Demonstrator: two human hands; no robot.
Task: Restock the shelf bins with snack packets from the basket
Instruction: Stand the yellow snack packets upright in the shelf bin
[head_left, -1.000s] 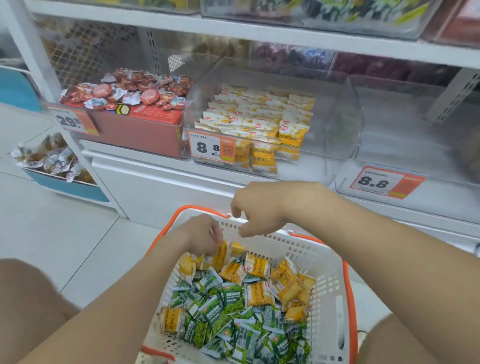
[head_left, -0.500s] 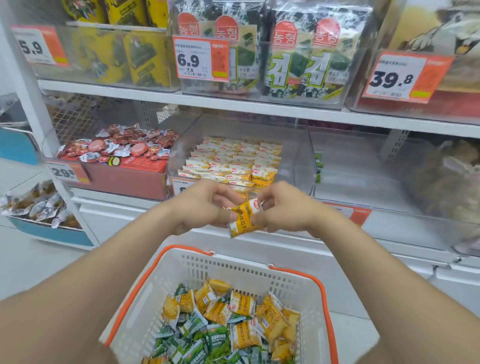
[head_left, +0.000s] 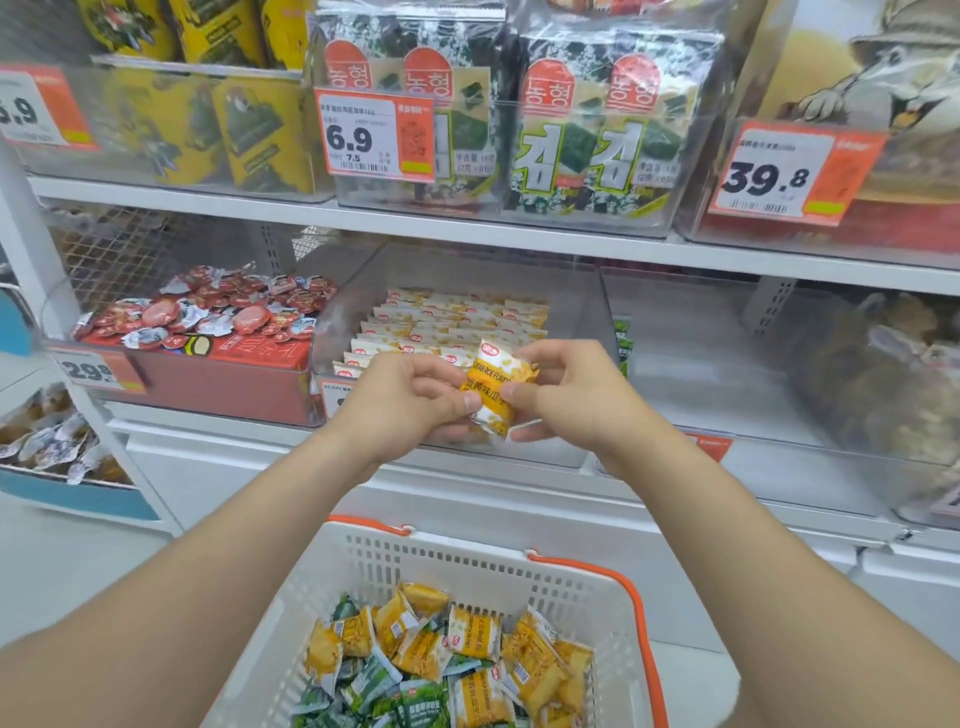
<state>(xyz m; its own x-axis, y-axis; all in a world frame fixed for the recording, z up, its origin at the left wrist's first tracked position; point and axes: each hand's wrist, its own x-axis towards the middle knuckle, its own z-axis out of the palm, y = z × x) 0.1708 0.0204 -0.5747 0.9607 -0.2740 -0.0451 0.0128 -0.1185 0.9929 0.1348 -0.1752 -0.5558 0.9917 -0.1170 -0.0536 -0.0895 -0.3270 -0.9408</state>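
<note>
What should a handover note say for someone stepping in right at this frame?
Hands: the left hand pinches the yellow packet on its left side and the right hand pinches its right side, in front of the middle bin.
Done: the middle bin holds rows of matching packets; the right bin shows a green packet at its left wall.
The basket, below the hands, holds a mix of packets, yellow and green.
Left: place the held packet, then shelve the rest.
</note>
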